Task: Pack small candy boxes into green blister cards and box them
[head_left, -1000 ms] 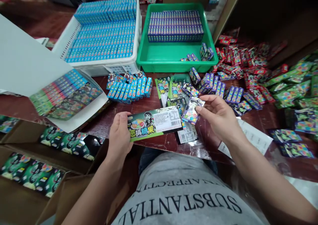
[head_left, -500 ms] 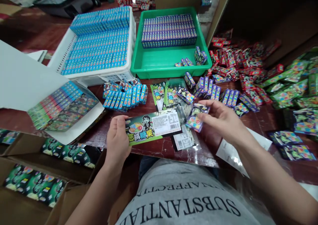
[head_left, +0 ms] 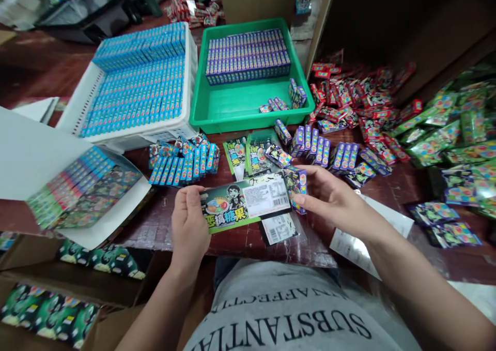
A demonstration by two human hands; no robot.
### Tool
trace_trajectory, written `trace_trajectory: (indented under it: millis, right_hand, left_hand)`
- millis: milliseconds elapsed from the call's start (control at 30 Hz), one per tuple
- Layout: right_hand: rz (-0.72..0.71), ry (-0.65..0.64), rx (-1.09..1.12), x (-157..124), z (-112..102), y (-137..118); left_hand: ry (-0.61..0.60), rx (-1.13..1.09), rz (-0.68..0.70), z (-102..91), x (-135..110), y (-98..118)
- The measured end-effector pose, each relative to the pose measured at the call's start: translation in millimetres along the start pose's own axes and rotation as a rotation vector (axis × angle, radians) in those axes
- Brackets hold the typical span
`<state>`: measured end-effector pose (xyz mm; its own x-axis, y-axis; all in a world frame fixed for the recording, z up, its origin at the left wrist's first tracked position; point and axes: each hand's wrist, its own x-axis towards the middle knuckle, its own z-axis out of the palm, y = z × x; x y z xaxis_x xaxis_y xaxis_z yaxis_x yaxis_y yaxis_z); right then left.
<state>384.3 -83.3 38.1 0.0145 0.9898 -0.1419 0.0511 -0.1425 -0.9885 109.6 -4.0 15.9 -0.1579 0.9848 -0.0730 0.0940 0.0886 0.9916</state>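
Left hand (head_left: 189, 227) pinches left end of long green-and-black pack (head_left: 248, 201), held over table edge; some fingers hidden. Right hand (head_left: 337, 198) pinches small purple box (head_left: 296, 188), thumb against fingers. Half second ago, box stood apart from pack; now it comes right up to pack's right end. From here, can't tell if touching. Seems job has reached bringing-together part. Blue boxes (head_left: 182, 167) lie beyond left hand.

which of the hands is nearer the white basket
Left. The left hand is in front of the white basket; the right hand is farther, off to its right.
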Motion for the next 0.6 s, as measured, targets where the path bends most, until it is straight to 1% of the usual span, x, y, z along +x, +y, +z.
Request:
trace_trajectory:
  millis: [33,67,167,200,233,267,300,367,400,433,533,600]
  right_hand:
    - [-0.047,0.045,-0.073,-1.5,-1.9,2.7]
    - [-0.099,0.120,-0.164,-2.6,-3.3,5.4]
    - [-0.226,0.443,-0.461,-3.6,-4.9,9.4]
    - [-0.238,0.506,-0.526,-3.4,-4.8,9.0]
    - [-0.242,0.516,-0.563,-2.9,-4.9,8.1]
    - [-0.235,0.463,-0.574,-2.2,-5.4,6.9]
    - [-0.224,0.371,-0.560,-1.4,-6.6,6.0]
    - [-0.196,0.188,-0.484,0.7,-11.7,5.8]
    - [-0.170,0.139,-0.429,1.7,-15.7,6.8]
    - [-0.134,0.117,-0.365,2.6,-20.4,8.6]
    - [0.004,0.108,-0.182,3.2,-36.1,16.0]
    - [0.059,0.060,-0.105,1.5,-44.4,20.4]
  left_hand:
    - [-0.002,0.005,0.008,1.7,0.4,0.5]
    - [0.004,0.018,0.020,3.6,0.7,1.0]
    - [0.041,0.062,0.063,10.8,1.1,2.7]
    - [0.045,0.076,0.075,13.8,1.1,3.5]
    - [0.040,0.088,0.084,17.0,1.1,4.3]
    - [0.027,0.097,0.090,20.4,1.0,5.2]
    - [0.009,0.104,0.092,23.8,1.0,6.1]
    - [-0.025,0.095,0.076,30.2,1.1,7.7]
    - [-0.041,0.077,0.059,32.9,1.3,8.3]
    - [-0.053,0.057,0.041,35.2,1.6,8.7]
    - [-0.090,0.018,-0.021,39.7,3.3,9.4]
    - [-0.112,0.006,-0.052,41.6,5.3,9.7]
